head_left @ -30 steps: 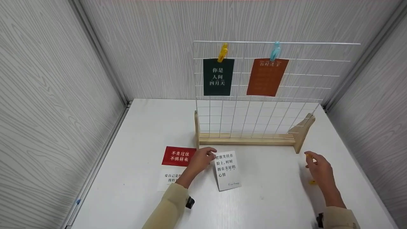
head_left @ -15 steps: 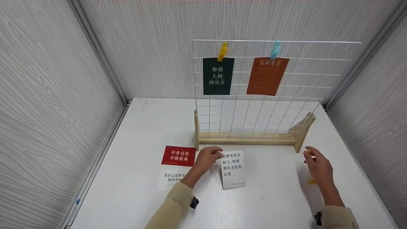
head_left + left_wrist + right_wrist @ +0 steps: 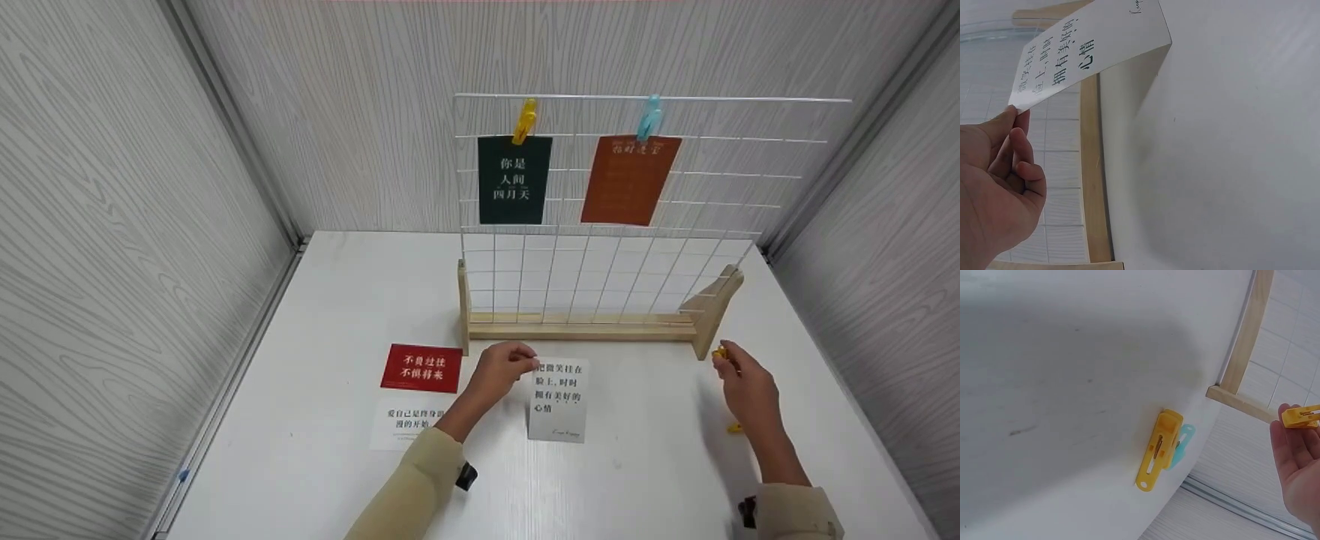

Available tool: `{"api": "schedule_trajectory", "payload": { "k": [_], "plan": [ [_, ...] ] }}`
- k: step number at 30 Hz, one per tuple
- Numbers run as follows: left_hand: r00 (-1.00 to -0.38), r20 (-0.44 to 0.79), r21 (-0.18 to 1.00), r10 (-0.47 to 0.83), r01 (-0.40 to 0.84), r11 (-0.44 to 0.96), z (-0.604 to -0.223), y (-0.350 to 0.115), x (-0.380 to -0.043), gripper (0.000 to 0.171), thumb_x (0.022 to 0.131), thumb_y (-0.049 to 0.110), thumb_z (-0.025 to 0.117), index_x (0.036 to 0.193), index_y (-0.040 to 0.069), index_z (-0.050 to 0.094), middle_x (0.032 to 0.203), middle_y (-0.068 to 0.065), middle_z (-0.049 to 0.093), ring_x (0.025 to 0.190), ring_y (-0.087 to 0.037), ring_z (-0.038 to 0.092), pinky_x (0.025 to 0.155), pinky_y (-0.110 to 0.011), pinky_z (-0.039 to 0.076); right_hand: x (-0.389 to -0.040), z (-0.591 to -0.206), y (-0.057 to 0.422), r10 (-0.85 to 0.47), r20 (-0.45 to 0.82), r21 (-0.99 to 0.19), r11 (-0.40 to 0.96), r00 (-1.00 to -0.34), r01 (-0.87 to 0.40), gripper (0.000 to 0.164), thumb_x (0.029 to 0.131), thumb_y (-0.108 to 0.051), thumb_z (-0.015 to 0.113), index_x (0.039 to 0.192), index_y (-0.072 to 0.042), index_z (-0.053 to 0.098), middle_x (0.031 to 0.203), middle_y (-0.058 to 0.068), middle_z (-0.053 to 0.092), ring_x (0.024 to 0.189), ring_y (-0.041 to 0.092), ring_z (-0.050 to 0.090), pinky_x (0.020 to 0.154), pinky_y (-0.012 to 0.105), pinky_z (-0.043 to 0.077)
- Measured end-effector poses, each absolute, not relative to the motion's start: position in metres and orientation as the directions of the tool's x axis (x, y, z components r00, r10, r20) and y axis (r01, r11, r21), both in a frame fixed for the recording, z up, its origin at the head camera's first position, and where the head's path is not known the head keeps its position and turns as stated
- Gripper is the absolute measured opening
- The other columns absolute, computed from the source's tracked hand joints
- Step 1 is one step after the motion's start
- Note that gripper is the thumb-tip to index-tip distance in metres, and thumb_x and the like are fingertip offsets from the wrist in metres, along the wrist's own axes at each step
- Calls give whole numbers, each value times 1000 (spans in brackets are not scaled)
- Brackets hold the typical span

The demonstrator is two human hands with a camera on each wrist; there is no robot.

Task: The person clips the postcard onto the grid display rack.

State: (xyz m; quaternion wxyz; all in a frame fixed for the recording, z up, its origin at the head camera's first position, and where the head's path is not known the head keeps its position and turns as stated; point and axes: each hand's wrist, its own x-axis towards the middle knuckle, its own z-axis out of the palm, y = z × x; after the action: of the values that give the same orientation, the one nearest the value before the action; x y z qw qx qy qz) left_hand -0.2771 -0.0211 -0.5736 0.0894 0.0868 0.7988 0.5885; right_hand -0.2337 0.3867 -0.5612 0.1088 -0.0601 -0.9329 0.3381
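Note:
My left hand [image 3: 499, 375] pinches a white card [image 3: 559, 405] with dark writing by its upper left corner. In the left wrist view the card [image 3: 1095, 50] hangs above the table, thumb and forefinger at its corner. Off to the right, my right hand [image 3: 750, 390] holds a yellow clip [image 3: 720, 352]; the right wrist view shows this clip [image 3: 1302, 417] at the fingertips. Below that hand, another yellow clip [image 3: 1159, 450] lies on the table, partly over a light blue clip [image 3: 1184, 444].
A white wire grid [image 3: 622, 277] stands in a wooden base [image 3: 585, 332]. On it hang a dark green card [image 3: 515, 180] under a yellow clip and an orange-brown card [image 3: 631, 184] under a blue clip. A red card [image 3: 422, 367] and another white card [image 3: 401, 431] lie at left.
My left hand has moved right with the white card, which has turned more upright. My right hand has shifted slightly up and left with the yellow clip.

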Motion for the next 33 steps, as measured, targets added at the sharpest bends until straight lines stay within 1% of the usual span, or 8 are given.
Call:
{"api": "schedule_trajectory", "payload": {
  "k": [3,6,8,14,22,27,30,33],
  "plan": [
    [-967,-27,956,255,49,289,-573,-19,-278,5,94,19,71,96,14,72,93,3,74,87,-10,68,72,-27,54,-234,-560,385,177,192,-648,762,-965,11,45,108,-28,47,141,2,52,115,23,67,98,30,63,79,29,51],
    [-965,-16,955,260,62,289,-570,-15,-279,5,94,20,71,95,15,72,92,4,74,88,-14,70,70,-27,54,-236,-557,383,171,214,-658,753,-962,-13,41,107,-25,50,138,1,54,120,21,64,100,28,62,70,8,42],
    [-964,-12,953,265,69,294,-567,-12,-279,5,95,20,71,95,16,72,92,4,74,88,-14,70,70,-27,54,-236,-557,382,165,237,-662,749,-957,-35,39,107,-23,51,137,2,56,122,21,60,103,30,62,70,3,39],
    [-963,-22,940,269,71,333,-560,-4,-279,10,96,24,69,100,17,74,96,6,74,88,-6,66,72,-26,55,-235,-551,377,153,275,-648,759,-949,-66,40,106,-18,52,141,1,53,118,21,58,100,32,60,70,4,35],
    [-957,-36,955,289,52,291,-554,3,-279,21,98,21,66,111,7,74,100,2,73,93,-24,67,69,-25,53,-236,-548,372,160,333,-669,735,-929,-113,34,107,-22,49,135,-6,62,117,15,63,92,9,53,72,5,39],
    [-953,-15,958,301,72,277,-552,5,-279,16,98,19,66,108,12,75,101,1,74,91,-16,67,69,-25,53,-235,-545,370,188,302,-737,667,-935,-104,38,107,-33,50,129,-7,66,121,9,62,95,-2,54,74,4,44],
    [-952,-12,957,304,77,278,-552,7,-280,15,98,19,66,108,13,76,102,2,74,90,-9,66,69,-25,54,-235,-543,369,195,297,-762,638,-935,-110,37,106,-33,52,125,-5,68,119,9,62,96,-1,58,78,4,47],
    [-951,-19,956,307,73,285,-552,10,-281,15,98,20,66,108,14,76,101,4,74,91,-11,67,70,-26,54,-234,-539,367,205,270,-772,630,-941,-84,40,105,-34,52,131,-6,64,120,11,61,100,11,63,77,4,47]
  ]
}}
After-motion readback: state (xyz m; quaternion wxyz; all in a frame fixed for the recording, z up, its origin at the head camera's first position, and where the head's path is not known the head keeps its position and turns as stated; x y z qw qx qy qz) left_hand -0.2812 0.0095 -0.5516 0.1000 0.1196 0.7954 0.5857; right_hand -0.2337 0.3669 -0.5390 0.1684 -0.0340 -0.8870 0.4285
